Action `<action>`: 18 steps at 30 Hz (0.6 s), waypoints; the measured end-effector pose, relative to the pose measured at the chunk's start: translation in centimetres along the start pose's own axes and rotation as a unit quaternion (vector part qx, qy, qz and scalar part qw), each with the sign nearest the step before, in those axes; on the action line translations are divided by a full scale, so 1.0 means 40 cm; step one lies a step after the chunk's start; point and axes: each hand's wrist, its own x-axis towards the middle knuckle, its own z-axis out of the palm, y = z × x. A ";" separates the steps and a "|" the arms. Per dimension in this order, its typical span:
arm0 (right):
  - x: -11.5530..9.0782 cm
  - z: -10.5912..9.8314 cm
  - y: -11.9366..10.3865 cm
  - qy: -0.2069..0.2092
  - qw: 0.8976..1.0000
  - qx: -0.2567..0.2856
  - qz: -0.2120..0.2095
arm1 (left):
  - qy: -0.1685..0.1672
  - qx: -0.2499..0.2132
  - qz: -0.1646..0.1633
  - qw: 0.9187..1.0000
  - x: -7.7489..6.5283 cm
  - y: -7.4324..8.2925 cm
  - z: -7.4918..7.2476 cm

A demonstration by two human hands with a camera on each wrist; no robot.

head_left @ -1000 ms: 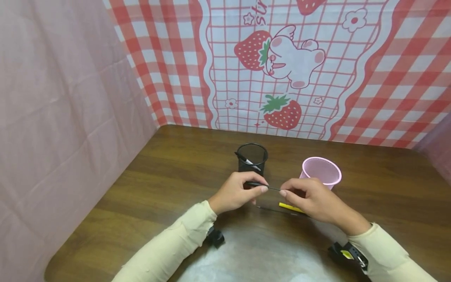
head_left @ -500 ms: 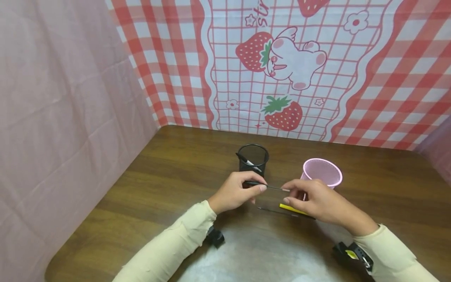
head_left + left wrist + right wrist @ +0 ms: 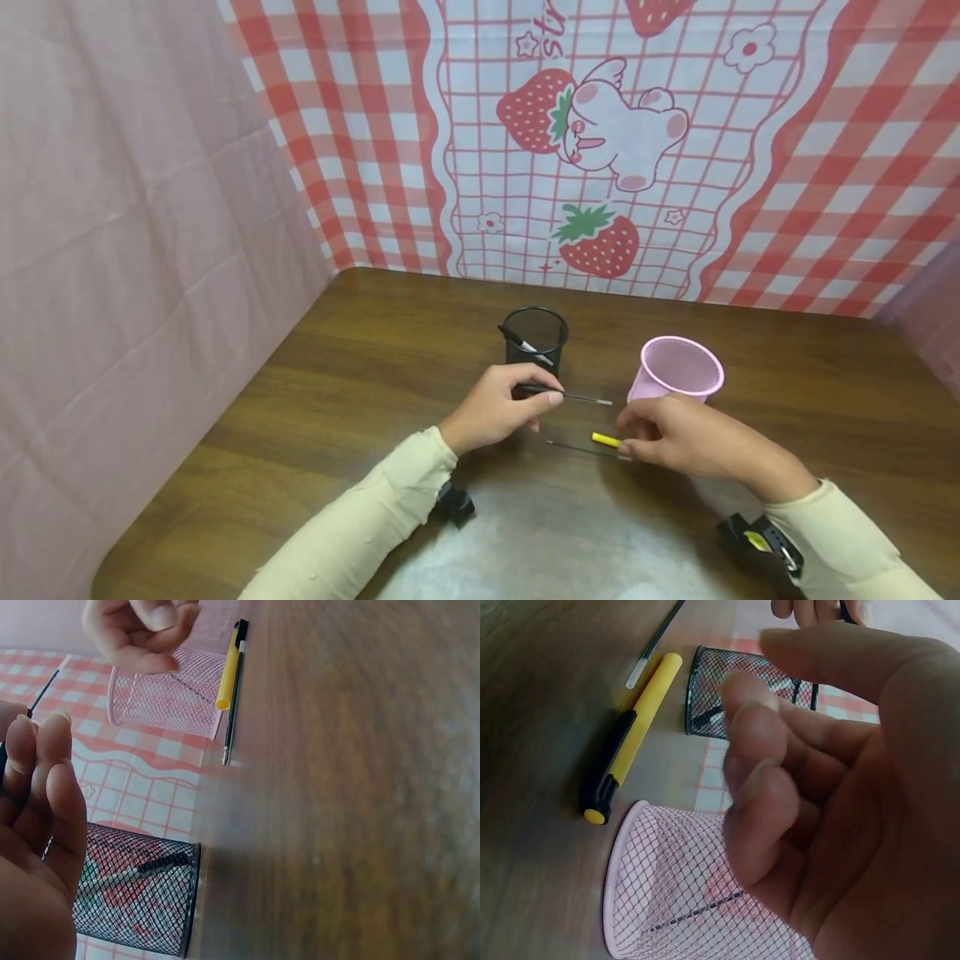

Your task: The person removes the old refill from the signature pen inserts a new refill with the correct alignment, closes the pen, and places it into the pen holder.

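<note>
My left hand (image 3: 497, 406) pinches a slim black pen part (image 3: 537, 388), and a thin dark refill (image 3: 581, 397) with a pale end sticks out of it to the right. Most of the pen part is hidden by the fingers. My right hand (image 3: 686, 437) hovers in front of the pink mesh cup, its fingers loosely curled round nothing. Just by its thumb lie a loose pen refill (image 3: 232, 712), metal tip to the left, and a yellow tube with a black clip section (image 3: 641, 724).
A black mesh pen cup (image 3: 536, 310) holding a black-and-white marker (image 3: 525, 342) stands behind the left hand. Behind the right hand stands a pink mesh cup (image 3: 641, 387); a thin dark line shows through its mesh. A checked cloth (image 3: 382, 142) hangs along the wooden table's (image 3: 300, 400) back edge.
My right hand has let go of the refill's pale end and moved right and down towards the yellow tube. The left hand has stayed nearly still, holding the pen part.
</note>
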 end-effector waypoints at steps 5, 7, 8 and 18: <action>-0.002 0.004 0.011 -0.019 0.999 -0.028 0.005 | 0.001 0.002 -0.002 1.000 -0.001 0.000 -0.002; -0.002 0.005 0.014 -0.022 0.999 -0.037 0.011 | 0.002 0.001 -0.003 1.000 0.000 -0.001 -0.002; -0.002 0.005 0.015 -0.023 0.999 -0.041 0.015 | 0.002 -0.001 -0.003 1.000 0.001 0.000 -0.003; -0.003 0.006 0.023 -0.030 0.998 -0.059 0.023 | 0.001 0.002 -0.005 1.000 0.001 -0.002 -0.004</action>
